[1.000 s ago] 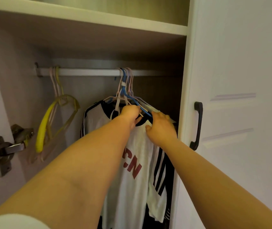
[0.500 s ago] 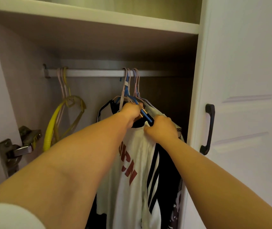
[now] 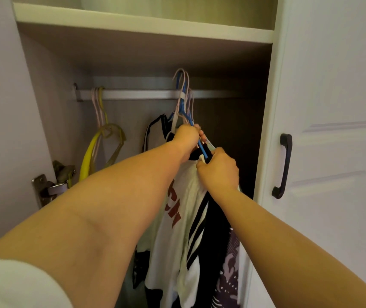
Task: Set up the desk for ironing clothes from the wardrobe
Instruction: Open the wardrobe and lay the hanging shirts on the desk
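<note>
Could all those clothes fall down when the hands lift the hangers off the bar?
Maybe. Both the left hand and right hand grip a bunch of hangers at once, hooks raised above the rail. One could slip free, dropping the white shirt. The hooks might also snag on the rail, or catch the shelf above.
</note>
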